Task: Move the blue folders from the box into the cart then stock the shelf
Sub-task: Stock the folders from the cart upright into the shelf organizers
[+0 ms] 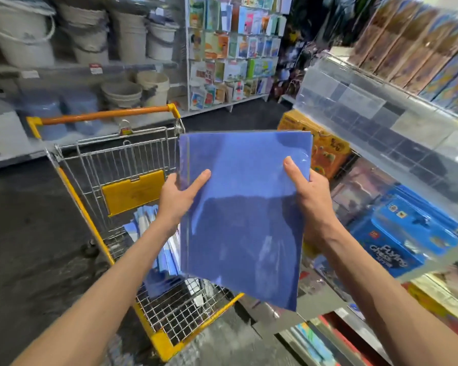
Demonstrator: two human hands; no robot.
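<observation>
I hold a stack of glossy blue folders [245,215] up in front of me with both hands. My left hand [179,198] grips its left edge, thumb on the front. My right hand [306,192] grips the right edge the same way. Below and to the left stands a yellow-framed wire cart [111,165] with an orange handle. More blue folders [156,249] lie inside it, partly hidden by my left arm and the held stack. The shelf [376,122] with a clear plastic front rail runs along the right, close to the stack's right edge.
Blue boxed games [397,241] and an orange pack [325,151] sit on the lower right shelves. White buckets [130,35] fill the shelving at back left, and a rack of greeting cards [233,51] stands behind the cart. Dark floor lies to the left of the cart.
</observation>
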